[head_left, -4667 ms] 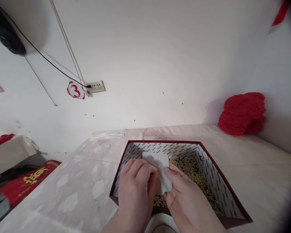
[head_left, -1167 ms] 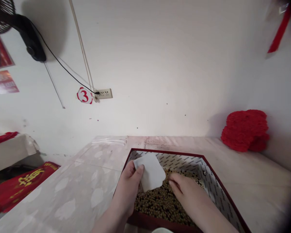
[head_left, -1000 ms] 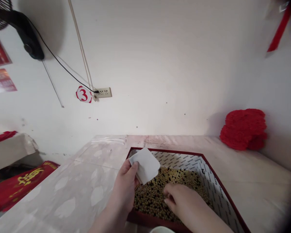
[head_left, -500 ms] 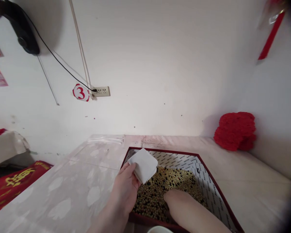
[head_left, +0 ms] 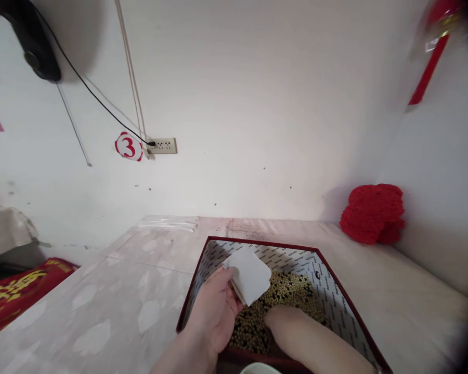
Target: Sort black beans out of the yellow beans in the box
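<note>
My left hand (head_left: pixel 220 304) pinches a small stack of white square cards (head_left: pixel 249 275) with rounded corners, held above the left part of a dark red box (head_left: pixel 327 262). Mixed beans (head_left: pixel 290 285), pale yellow and black, cover the bottom of the box. My right hand (head_left: pixel 281 317) reaches down into these beans near the box's front side. Its fingers are hidden, so what they hold, if anything, does not show. The rim of a white bowl (head_left: pixel 259 368) peeks in at the bottom edge, just in front of the box.
A pale patterned cloth (head_left: pixel 128 301) covers the table, which meets a white wall. A red fluffy bundle (head_left: pixel 372 213) sits at the back right corner. On the wall is a power socket (head_left: pixel 164 145) with a black cable. Red fabric with gold characters (head_left: pixel 19 288) lies at far left.
My left hand has moved right with the cards, further over the box and beans. My right hand stays down in the beans, almost unmoved. The camera view has shifted slightly.
</note>
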Demonstrator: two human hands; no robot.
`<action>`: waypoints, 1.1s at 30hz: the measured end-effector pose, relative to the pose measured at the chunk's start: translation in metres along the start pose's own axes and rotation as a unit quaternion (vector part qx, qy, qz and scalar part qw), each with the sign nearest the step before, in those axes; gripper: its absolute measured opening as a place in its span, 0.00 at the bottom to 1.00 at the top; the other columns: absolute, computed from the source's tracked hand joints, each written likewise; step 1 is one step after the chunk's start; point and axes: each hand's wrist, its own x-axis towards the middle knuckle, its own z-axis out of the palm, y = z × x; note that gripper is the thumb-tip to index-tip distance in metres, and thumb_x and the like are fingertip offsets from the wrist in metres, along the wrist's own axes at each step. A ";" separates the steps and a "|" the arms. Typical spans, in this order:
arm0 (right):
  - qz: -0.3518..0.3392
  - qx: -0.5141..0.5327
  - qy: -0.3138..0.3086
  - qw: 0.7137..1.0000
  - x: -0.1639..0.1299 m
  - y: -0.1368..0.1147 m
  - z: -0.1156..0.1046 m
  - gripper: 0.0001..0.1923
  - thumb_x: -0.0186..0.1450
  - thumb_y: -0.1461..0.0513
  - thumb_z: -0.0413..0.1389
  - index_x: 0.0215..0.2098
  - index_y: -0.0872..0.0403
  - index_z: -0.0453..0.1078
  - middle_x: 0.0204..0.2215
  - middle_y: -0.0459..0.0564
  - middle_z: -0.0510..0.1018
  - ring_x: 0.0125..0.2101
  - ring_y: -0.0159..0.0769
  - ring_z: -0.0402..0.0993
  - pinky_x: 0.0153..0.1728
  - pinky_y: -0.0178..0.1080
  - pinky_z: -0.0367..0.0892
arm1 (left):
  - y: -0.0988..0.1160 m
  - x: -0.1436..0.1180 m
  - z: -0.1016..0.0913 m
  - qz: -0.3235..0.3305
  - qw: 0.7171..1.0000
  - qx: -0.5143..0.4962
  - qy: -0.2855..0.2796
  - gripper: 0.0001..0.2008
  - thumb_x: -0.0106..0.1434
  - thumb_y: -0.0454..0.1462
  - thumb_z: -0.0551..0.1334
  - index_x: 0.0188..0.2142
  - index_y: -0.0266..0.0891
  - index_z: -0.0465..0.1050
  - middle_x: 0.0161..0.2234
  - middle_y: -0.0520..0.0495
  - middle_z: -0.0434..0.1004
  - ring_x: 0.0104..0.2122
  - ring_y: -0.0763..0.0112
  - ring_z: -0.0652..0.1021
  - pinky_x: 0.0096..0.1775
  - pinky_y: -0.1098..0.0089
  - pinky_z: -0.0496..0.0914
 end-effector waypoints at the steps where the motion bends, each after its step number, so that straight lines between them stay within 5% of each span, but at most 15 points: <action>1: 0.004 -0.011 -0.011 1.000 -0.002 -0.001 -0.006 0.04 0.57 0.62 0.60 0.31 0.54 0.72 0.30 0.49 0.77 0.31 0.39 0.75 0.31 0.40 0.68 | 0.000 0.000 0.000 0.004 1.000 -0.001 -0.003 0.12 0.58 0.34 0.61 0.43 0.37 0.70 0.36 0.47 0.79 0.33 0.68 0.79 0.35 0.70 0.72; 3: 0.005 -0.028 -0.011 1.000 -0.008 -0.002 -0.018 0.04 0.55 0.67 0.57 0.24 0.53 0.70 0.24 0.51 0.77 0.29 0.43 0.76 0.29 0.41 0.65 | 0.000 0.001 0.002 0.018 1.000 0.000 -0.009 0.11 0.57 0.34 0.61 0.41 0.37 0.71 0.35 0.47 0.79 0.33 0.69 0.79 0.35 0.71 0.71; 9: -0.027 0.051 0.071 0.996 -0.022 -0.014 -0.039 0.10 0.64 0.62 0.42 0.25 0.50 0.58 0.25 0.46 0.73 0.28 0.36 0.70 0.29 0.37 0.60 | -0.002 -0.002 0.007 0.047 0.997 0.033 -0.051 0.03 0.58 0.35 0.61 0.31 0.36 0.71 0.29 0.49 0.76 0.29 0.72 0.75 0.31 0.75 0.66; 19: -0.031 0.121 0.095 0.988 -0.019 -0.011 -0.044 0.09 0.64 0.63 0.43 0.25 0.50 0.56 0.25 0.46 0.71 0.27 0.36 0.68 0.30 0.38 0.59 | -0.007 -0.011 0.009 0.039 0.955 0.289 -0.057 0.11 0.55 0.40 0.61 0.22 0.36 0.66 0.19 0.56 0.60 0.22 0.76 0.61 0.27 0.75 0.56; 33: -0.061 0.108 0.177 0.976 -0.023 -0.009 -0.040 0.12 0.65 0.60 0.45 0.24 0.50 0.54 0.21 0.43 0.68 0.23 0.35 0.66 0.26 0.37 0.56 | -0.007 -0.012 0.008 0.013 0.937 0.334 -0.103 0.12 0.58 0.41 0.58 0.23 0.37 0.64 0.20 0.56 0.55 0.22 0.77 0.56 0.25 0.74 0.53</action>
